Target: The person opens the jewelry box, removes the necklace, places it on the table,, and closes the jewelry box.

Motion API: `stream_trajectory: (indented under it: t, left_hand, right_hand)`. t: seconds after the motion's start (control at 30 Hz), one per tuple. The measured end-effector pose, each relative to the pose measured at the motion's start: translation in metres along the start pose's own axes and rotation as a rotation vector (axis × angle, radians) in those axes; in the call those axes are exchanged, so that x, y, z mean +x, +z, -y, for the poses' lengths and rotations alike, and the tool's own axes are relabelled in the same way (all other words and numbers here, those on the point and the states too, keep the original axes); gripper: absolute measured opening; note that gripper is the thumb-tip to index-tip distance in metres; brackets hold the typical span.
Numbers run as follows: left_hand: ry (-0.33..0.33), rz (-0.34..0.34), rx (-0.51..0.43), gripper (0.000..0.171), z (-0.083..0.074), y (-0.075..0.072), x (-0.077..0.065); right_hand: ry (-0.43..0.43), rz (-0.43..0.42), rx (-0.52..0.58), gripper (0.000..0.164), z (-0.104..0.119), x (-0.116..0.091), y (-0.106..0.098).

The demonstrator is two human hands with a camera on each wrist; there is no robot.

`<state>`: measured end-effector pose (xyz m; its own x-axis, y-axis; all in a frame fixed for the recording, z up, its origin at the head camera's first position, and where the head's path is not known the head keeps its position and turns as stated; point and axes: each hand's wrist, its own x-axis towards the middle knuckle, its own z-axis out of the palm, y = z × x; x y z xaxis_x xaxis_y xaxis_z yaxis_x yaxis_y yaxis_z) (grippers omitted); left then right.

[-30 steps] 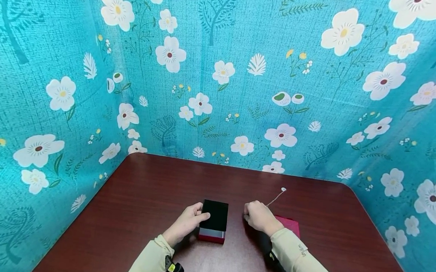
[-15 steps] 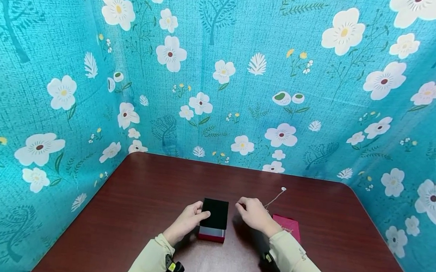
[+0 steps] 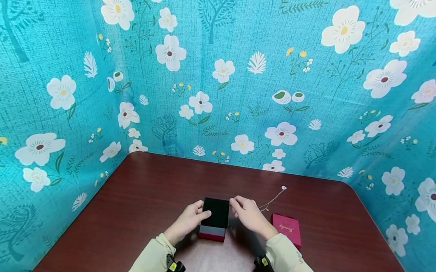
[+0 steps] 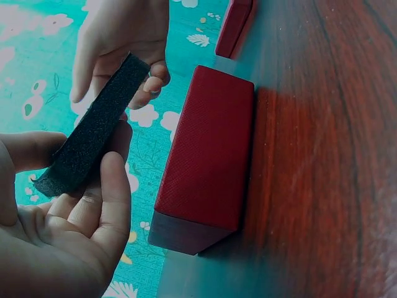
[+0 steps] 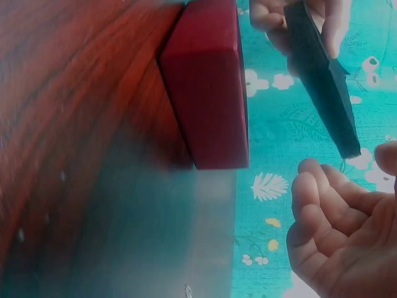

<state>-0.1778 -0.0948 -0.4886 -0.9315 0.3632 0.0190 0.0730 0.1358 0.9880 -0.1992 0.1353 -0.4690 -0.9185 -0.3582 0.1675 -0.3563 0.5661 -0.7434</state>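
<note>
My left hand [image 3: 186, 222] pinches a black foam pad [image 3: 216, 213] between thumb and fingers. The pad is tilted above a red box base [image 3: 212, 236], whose pale inside shows below the pad's near edge. In the left wrist view, the pad [image 4: 93, 127] is clear of the red box base [image 4: 205, 149]. My right hand [image 3: 251, 215] is at the pad's right edge. The right wrist view shows this right hand [image 5: 341, 230] with fingers loosely bent and thumb apart, nothing between them, just below the pad's end [image 5: 341, 127].
A red box lid [image 3: 287, 230] with gold lettering lies on the dark wood table [image 3: 157, 186], right of my right hand. Behind that hand lies a fine chain necklace [image 3: 275, 199] with a small pale pendant [image 3: 284, 188]. A floral curtain [image 3: 219, 111] borders the table.
My right hand has moved left from beside the lid to the pad's right edge, uncovering the lid and more of the necklace. My left hand and the pad stay nearly in place.
</note>
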Motion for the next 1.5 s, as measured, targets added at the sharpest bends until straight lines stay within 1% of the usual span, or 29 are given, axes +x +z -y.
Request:
stream_trajectory:
  t: [0.17,0.27,0.33,0.37,0.43,0.5,0.57,0.6,0.67,0.77,0.87,0.97,1.07,1.13,1.2,1.27,1.43,1.5]
  left_hand:
    - [0.003,-0.001,0.024,0.017,-0.004,0.001,-0.001]
    - [0.014,0.002,0.028,0.013,-0.016,0.003,-0.005]
    - [0.016,0.009,0.034,0.013,-0.025,0.003,-0.009]
    - [0.028,0.012,0.034,0.012,-0.029,0.004,-0.01]
    - [0.028,0.016,0.038,0.01,-0.033,0.004,-0.011]
    - [0.032,0.02,0.044,0.009,-0.031,0.004,-0.01]
    - [0.043,0.019,0.051,0.01,-0.024,0.004,-0.008]
    - [0.034,0.014,0.058,0.01,-0.02,0.004,-0.006]
    - [0.039,-0.004,0.081,0.013,-0.012,0.002,-0.003]
    - [0.047,-0.046,0.111,0.023,-0.005,-0.001,0.0]
    - [0.064,-0.08,0.123,0.032,-0.003,-0.005,0.001]
    - [0.086,-0.101,0.153,0.03,-0.004,-0.009,0.001]
    - [0.089,-0.121,0.229,0.029,-0.004,-0.012,0.001]
    - [0.071,-0.122,0.283,0.033,-0.005,-0.014,0.0]
    - [0.05,-0.103,0.339,0.041,-0.004,-0.015,-0.001]
    - [0.023,-0.065,0.388,0.052,-0.003,-0.016,-0.001]
    - [-0.02,0.072,0.472,0.082,-0.002,-0.016,-0.002]
    - [-0.036,0.117,0.504,0.092,-0.002,-0.015,-0.002]
  right_hand:
    - [0.031,0.013,0.083,0.031,0.003,0.0,0.004]
    - [0.064,0.037,0.122,0.028,0.004,0.0,0.006]
    - [0.084,0.055,0.136,0.028,0.005,0.0,0.007]
    - [0.091,0.061,0.14,0.028,0.005,0.0,0.007]
    - [0.102,0.073,0.151,0.029,0.006,0.0,0.008]
    - [0.102,0.08,0.151,0.03,0.006,-0.001,0.008]
    - [0.099,0.084,0.157,0.03,0.007,0.0,0.008]
    - [0.098,0.087,0.159,0.03,0.007,0.0,0.008]
    - [0.094,0.087,0.157,0.029,0.006,0.0,0.007]
    - [0.093,0.083,0.149,0.029,0.004,0.001,0.007]
    - [0.083,0.073,0.134,0.03,0.001,0.001,0.007]
    - [0.076,0.068,0.115,0.032,-0.001,0.001,0.006]
    - [0.081,0.064,0.093,0.032,-0.002,0.001,0.003]
    - [0.088,0.058,0.077,0.032,-0.003,0.001,0.002]
    - [0.097,0.047,0.066,0.031,-0.003,0.001,0.0]
    - [0.104,0.035,0.057,0.03,-0.004,0.001,-0.001]
    - [0.118,0.015,0.047,0.028,-0.006,0.0,-0.003]
    - [0.126,0.01,0.047,0.029,-0.007,0.001,-0.003]
